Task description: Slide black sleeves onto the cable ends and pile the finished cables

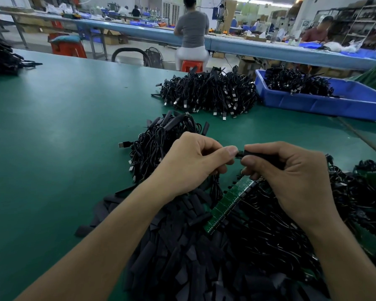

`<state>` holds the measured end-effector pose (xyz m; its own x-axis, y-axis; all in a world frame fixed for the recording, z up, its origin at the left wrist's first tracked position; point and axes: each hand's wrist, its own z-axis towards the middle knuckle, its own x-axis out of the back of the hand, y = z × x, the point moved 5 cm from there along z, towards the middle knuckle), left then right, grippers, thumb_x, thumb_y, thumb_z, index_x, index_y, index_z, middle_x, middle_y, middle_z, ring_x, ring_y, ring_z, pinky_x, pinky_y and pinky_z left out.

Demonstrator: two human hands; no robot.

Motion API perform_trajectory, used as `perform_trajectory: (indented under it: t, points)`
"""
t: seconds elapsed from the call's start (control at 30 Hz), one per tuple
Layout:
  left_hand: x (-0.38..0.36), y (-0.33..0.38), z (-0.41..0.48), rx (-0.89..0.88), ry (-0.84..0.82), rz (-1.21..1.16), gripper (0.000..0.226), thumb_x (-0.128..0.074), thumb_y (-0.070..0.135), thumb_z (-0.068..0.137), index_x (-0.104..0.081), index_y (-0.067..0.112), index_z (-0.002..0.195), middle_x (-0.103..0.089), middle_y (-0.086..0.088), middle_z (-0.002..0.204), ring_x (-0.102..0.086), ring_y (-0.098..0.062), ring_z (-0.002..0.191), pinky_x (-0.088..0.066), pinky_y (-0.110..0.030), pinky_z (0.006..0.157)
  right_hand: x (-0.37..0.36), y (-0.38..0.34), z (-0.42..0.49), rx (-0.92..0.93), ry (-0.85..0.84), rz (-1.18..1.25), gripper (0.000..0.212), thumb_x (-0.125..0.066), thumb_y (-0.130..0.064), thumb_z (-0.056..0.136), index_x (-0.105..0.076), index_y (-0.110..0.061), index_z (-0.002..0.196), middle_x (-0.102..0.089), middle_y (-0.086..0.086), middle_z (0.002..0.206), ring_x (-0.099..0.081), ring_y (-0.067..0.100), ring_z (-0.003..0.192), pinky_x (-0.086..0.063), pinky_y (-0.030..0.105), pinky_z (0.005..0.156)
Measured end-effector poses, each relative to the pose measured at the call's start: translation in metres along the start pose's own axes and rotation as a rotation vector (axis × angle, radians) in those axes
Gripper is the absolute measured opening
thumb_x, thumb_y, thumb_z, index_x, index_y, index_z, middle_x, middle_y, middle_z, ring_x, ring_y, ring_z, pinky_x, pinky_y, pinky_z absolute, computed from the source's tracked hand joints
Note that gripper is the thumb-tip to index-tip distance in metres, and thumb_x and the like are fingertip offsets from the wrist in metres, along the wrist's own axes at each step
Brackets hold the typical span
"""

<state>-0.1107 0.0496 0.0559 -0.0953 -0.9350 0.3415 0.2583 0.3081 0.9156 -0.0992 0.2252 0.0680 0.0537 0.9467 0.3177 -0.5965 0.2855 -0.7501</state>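
Observation:
My left hand (192, 161) pinches a black cable end (239, 153) between thumb and fingers. My right hand (291, 177) grips a black sleeve (261, 156) whose mouth meets that cable end. Below both hands lies a heap of loose black sleeves (182, 246). To its right is a tangle of black cables (280, 231) with a green circuit strip (230, 205) on top. Behind my left hand sits a pile of sleeved cables (161, 137).
A large pile of black USB cables (208, 92) lies further back on the green table (63, 118). A blue bin (313, 101) with more cables stands at the right. More cables lie at the far left (0, 55). People sit at a bench beyond.

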Motion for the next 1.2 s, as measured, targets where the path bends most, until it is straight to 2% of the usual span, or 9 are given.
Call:
perform_trajectory:
  t: [0.1,0.13,0.2,0.27,0.3,0.57,0.9,1.03,1.2]
  points:
    - [-0.0004,0.0034,-0.0004,-0.048,-0.030,0.001,0.023,-0.066,0.033,0.096,-0.078,0.017,0.084,-0.073,-0.010,0.072,-0.062,-0.040,0.066,-0.055,-0.055,0.067,0.0026,0.0009,0.0007,-0.007,0.020,0.029,0.016,-0.075,-0.028,0.078,-0.074,-0.028,0.094,-0.076,-0.008,0.078,-0.072,0.011,0.064,-0.055,0.016,0.062]
    - [-0.0005,0.0043,-0.0004,-0.064,-0.036,0.014,0.023,-0.065,0.032,0.096,-0.077,0.016,0.085,-0.073,-0.013,0.074,-0.061,-0.044,0.067,-0.053,-0.056,0.065,0.0028,0.0010,0.0010,-0.008,0.021,0.038,0.015,-0.075,-0.028,0.078,-0.074,-0.028,0.094,-0.075,-0.008,0.077,-0.071,0.011,0.064,-0.054,0.016,0.061]
    - [-0.0009,0.0050,-0.0009,-0.093,-0.042,0.045,0.022,-0.063,0.032,0.097,-0.076,0.019,0.085,-0.072,-0.004,0.071,-0.057,-0.036,0.057,-0.049,-0.044,0.053,0.0028,0.0008,0.0009,-0.008,0.018,0.058,0.015,-0.075,-0.028,0.078,-0.074,-0.028,0.093,-0.075,-0.007,0.076,-0.071,0.012,0.062,-0.054,0.016,0.060]
    - [-0.0009,0.0045,-0.0010,-0.110,-0.039,0.072,0.023,-0.061,0.031,0.098,-0.075,0.021,0.083,-0.068,0.011,0.064,-0.046,-0.010,0.045,-0.039,-0.023,0.045,0.0024,0.0003,0.0005,-0.013,0.007,0.076,0.016,-0.075,-0.029,0.077,-0.074,-0.027,0.093,-0.075,-0.005,0.075,-0.071,0.012,0.062,-0.054,0.016,0.060]
    - [-0.0009,0.0039,-0.0009,-0.113,-0.035,0.081,0.024,-0.061,0.032,0.099,-0.074,0.022,0.082,-0.065,0.014,0.061,-0.042,-0.003,0.043,-0.035,-0.017,0.044,0.0022,0.0000,0.0002,-0.017,-0.006,0.083,0.017,-0.075,-0.029,0.077,-0.074,-0.027,0.093,-0.075,-0.005,0.076,-0.071,0.012,0.062,-0.055,0.016,0.061]
    - [-0.0005,0.0013,-0.0004,-0.144,-0.051,0.120,0.023,-0.060,0.034,0.098,-0.073,0.026,0.081,-0.064,0.016,0.061,-0.043,-0.002,0.043,-0.036,-0.015,0.045,0.0014,-0.0012,0.0004,-0.032,-0.074,0.100,0.022,-0.076,-0.026,0.075,-0.074,-0.025,0.097,-0.076,-0.004,0.079,-0.072,0.013,0.066,-0.055,0.016,0.063]
    - [-0.0034,0.0014,-0.0004,-0.146,-0.063,0.125,0.021,-0.061,0.032,0.099,-0.073,0.022,0.085,-0.065,0.011,0.064,-0.044,-0.009,0.047,-0.036,-0.024,0.045,0.0029,0.0013,0.0011,-0.043,-0.024,0.085,0.013,-0.074,-0.024,0.078,-0.074,-0.023,0.092,-0.075,-0.003,0.075,-0.071,0.013,0.062,-0.054,0.016,0.060]
    - [-0.0019,0.0029,-0.0008,-0.155,-0.062,0.155,0.023,-0.060,0.036,0.099,-0.073,0.025,0.084,-0.066,-0.008,0.068,-0.045,-0.014,0.049,-0.037,-0.031,0.046,0.0030,-0.0024,-0.0001,-0.037,-0.035,0.079,0.018,-0.076,-0.028,0.076,-0.074,-0.024,0.093,-0.076,-0.005,0.077,-0.071,0.012,0.063,-0.055,0.016,0.061]
    - [0.0008,0.0056,-0.0008,-0.145,-0.046,0.106,0.025,-0.059,0.037,0.099,-0.073,0.026,0.082,-0.059,-0.027,0.070,-0.041,-0.021,0.050,-0.034,-0.043,0.045,0.0050,-0.0055,0.0015,-0.024,-0.063,0.025,0.034,-0.078,-0.038,0.068,-0.072,-0.033,0.101,-0.075,-0.018,0.095,-0.073,0.004,0.086,-0.055,0.012,0.074]
